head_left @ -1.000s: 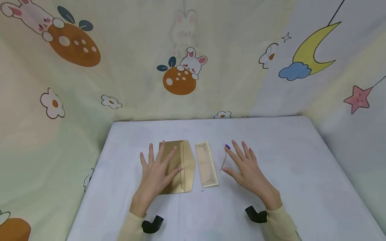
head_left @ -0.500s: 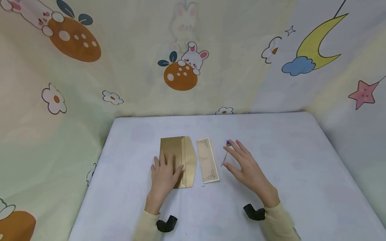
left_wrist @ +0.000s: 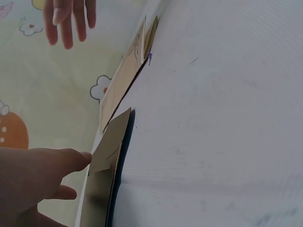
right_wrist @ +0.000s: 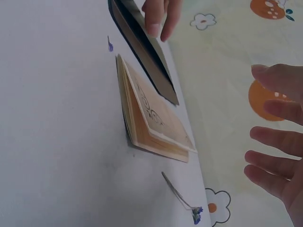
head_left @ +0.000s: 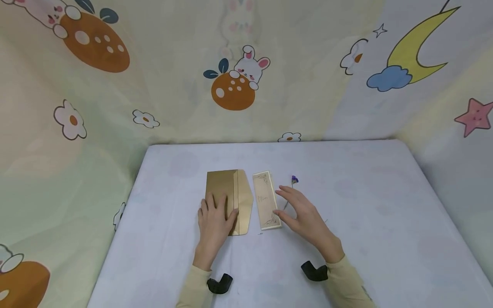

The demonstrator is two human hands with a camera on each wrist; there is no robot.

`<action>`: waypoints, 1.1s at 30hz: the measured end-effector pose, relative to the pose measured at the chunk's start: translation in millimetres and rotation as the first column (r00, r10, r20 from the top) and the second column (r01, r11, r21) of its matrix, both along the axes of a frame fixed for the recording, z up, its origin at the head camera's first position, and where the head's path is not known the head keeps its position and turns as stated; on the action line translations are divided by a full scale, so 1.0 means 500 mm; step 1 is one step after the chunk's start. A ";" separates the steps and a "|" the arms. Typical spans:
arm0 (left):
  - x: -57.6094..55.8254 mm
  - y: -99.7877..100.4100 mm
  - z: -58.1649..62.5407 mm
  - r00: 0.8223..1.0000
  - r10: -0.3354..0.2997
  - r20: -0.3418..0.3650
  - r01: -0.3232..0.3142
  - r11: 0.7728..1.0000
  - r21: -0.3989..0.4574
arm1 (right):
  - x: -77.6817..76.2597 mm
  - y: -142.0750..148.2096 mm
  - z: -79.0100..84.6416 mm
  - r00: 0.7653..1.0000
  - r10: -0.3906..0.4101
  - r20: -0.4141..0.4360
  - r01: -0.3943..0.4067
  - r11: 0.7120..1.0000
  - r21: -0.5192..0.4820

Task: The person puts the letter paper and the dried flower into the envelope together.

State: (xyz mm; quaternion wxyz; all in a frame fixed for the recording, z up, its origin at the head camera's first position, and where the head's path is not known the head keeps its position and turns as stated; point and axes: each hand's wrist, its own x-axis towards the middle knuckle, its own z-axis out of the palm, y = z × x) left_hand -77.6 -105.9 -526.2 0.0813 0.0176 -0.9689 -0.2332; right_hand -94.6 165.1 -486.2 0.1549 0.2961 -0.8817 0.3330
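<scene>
My left hand (head_left: 213, 220) lies over the lower part of a gold envelope (head_left: 221, 182), its fingers relaxed and the thumb near the flap seam. The flap side points right. Beside the envelope is a narrow cream folded card (head_left: 263, 192) with printed scrollwork; in the right wrist view the card (right_wrist: 158, 118) gapes slightly along one side. Above its right edge my right hand (head_left: 304, 216) hovers, thumb and fingers apart, holding nothing. A dried flower sprig (head_left: 294, 179) with a purple head lies just beyond it, its stem partly hidden by those fingers.
White cloth covers the table (head_left: 369, 205), and a printed curtain (head_left: 173, 77) rises behind its far edge. A small purple petal bit (right_wrist: 110, 46) lies near the card. Dark wrist mounts (head_left: 220, 284) sit at both cuffs.
My left hand has moved right and come down onto the envelope, fingers less spread. My right hand has shifted left from the flower sprig toward the card. The head view has tilted slightly.
</scene>
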 end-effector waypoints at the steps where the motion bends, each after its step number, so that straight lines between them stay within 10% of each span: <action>1: 0.000 0.001 -0.002 1.000 0.001 0.005 -0.001 1.000 0.000 | 0.000 -0.005 -0.002 1.000 0.007 0.002 -0.007 1.000 0.000; 33: 0.017 0.011 -0.016 0.999 -0.003 0.051 0.006 0.998 -0.070 | -0.046 -0.175 -0.070 0.940 0.209 0.270 -0.251 0.959 0.132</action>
